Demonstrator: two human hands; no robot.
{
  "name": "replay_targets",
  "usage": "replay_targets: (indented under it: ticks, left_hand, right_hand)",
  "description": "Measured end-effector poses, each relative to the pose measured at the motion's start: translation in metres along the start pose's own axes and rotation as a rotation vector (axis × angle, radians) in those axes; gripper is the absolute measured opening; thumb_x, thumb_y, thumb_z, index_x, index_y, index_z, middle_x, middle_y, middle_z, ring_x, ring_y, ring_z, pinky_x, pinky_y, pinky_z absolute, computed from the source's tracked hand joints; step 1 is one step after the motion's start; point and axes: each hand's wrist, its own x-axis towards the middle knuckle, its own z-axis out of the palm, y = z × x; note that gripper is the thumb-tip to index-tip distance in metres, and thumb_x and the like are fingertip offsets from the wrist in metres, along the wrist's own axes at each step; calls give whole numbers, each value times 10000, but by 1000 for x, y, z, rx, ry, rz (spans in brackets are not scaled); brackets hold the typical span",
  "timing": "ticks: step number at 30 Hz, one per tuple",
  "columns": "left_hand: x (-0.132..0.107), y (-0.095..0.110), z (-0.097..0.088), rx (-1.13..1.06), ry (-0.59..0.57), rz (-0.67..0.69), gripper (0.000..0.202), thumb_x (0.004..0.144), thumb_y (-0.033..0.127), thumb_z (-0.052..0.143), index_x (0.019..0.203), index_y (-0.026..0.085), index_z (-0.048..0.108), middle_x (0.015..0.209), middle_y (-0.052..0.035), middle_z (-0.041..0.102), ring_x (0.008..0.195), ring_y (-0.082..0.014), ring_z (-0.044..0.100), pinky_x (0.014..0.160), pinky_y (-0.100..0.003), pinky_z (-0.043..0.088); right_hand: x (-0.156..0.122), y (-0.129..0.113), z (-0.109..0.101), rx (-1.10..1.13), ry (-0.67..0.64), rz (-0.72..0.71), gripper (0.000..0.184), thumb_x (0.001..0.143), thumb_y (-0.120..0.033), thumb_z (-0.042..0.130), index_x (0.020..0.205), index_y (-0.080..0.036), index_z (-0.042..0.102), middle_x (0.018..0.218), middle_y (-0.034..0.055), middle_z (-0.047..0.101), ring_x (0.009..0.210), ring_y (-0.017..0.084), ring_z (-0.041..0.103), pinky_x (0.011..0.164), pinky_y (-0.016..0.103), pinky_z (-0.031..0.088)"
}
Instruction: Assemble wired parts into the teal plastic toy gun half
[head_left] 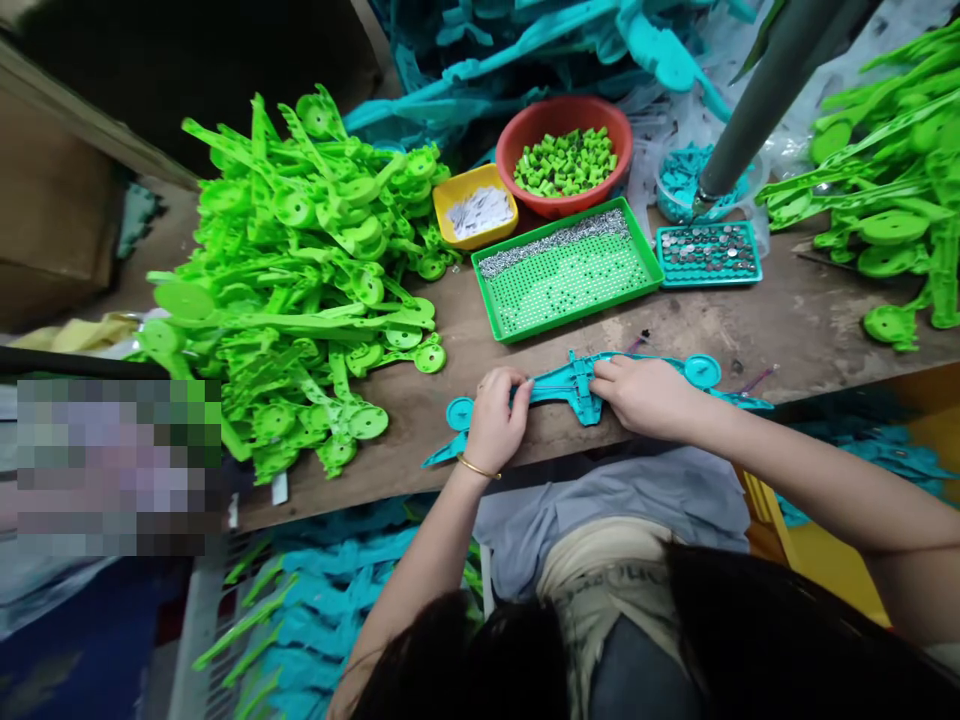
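— Both hands are working one piece: your left hand [495, 420] is pinching the teal plastic part [574, 385] near its round end, and your right hand [645, 395] is pressing down on its middle, fingers closed over it.

— Where's it sitting?

— You're holding it flat on the worktop [750, 320], at the near edge, just in front of the green tray [566, 270].

— How is it handling?

— Looking light and thin, probably springy along the arms. You're gripping by the thicker centre hub, which seems the stiffest spot; the slim ends would likely flex.
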Motion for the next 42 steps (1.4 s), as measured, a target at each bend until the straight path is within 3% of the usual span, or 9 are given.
replay_targets:
  ticks: [15, 18, 21, 25, 28, 30, 33, 36, 42]
  left_hand:
    - [0, -3, -7, -78, 40, -84, 156, 932, 307, 468, 848, 197, 539, 868, -42, 609, 852, -166, 573, 796, -310, 459]
    - [0, -9, -6, -330, 155, -249, 200, 926, 371, 483, 874, 193, 558, 852, -32, 626, 830, -154, 605, 800, -310, 488]
    - [2, -11, 2, -719, 405, -390, 236, 898, 432, 512, 853, 201, 509, 802, -2, 598, 779, -136, 629, 811, -336, 531]
    - [3, -3, -5, -940, 589, -429, 238, 850, 415, 576, 828, 209, 457, 784, 29, 567, 731, -118, 626, 824, -395, 556]
    - [-8, -10, -40, -822, 679, -396, 187, 846, 362, 599, 846, 214, 484, 806, 25, 597, 736, -138, 628, 772, -388, 558]
    - [-21, -29, -69, -535, 840, -402, 163, 858, 364, 600, 860, 225, 514, 807, 26, 617, 719, -149, 614, 720, -356, 538]
    - [-45, -68, -101, -69, 706, -512, 175, 839, 379, 627, 824, 214, 569, 705, 23, 592, 665, -175, 573, 663, -350, 496]
    - [-62, -88, -109, 80, 617, -575, 203, 826, 396, 638, 825, 197, 599, 674, 19, 579, 638, -167, 549, 607, -312, 456]
    - [-71, -45, -107, -117, 676, -515, 247, 846, 430, 611, 853, 183, 600, 702, 26, 620, 617, -122, 596, 616, -251, 494]
  right_hand:
    - [-5, 0, -11, 134, -16, 120, 278, 896, -169, 398, 1017, -167, 648, 935, 91, 606, 846, 201, 555, 659, 306, 340]
    - [-19, 7, -12, 32, 199, 275, 328, 934, -198, 364, 1140, -158, 616, 970, 107, 616, 913, 229, 539, 756, 340, 341]
    - [-41, 10, -3, -8, 413, 488, 437, 948, -406, 405, 1281, -149, 523, 1150, 143, 587, 1069, 275, 502, 883, 388, 334]
    - [-69, 13, 28, 4, 371, 582, 897, 792, -686, 512, 1428, -85, 316, 1250, 194, 532, 1153, 321, 469, 960, 435, 344]
    - [-81, 20, 43, -23, 330, 575, 917, 764, -695, 541, 1419, -89, 328, 1276, 188, 528, 1187, 320, 459, 997, 442, 335]
    - [-85, 28, 45, -37, 326, 573, 893, 758, -696, 547, 1400, -103, 364, 1288, 182, 528, 1191, 319, 461, 995, 441, 343]
    - [-91, 42, 44, -26, 306, 568, 835, 778, -685, 536, 1383, -127, 397, 1293, 168, 537, 1189, 311, 474, 972, 437, 371]
    - [-102, 57, 42, -19, 247, 563, 731, 828, -647, 498, 1374, -168, 420, 1308, 146, 544, 1180, 314, 490, 962, 470, 384]
    - [-95, 50, -16, 1, 355, 381, 841, 778, -761, 425, 1389, -185, 450, 1371, 194, 491, 1221, 425, 447, 959, 619, 364]
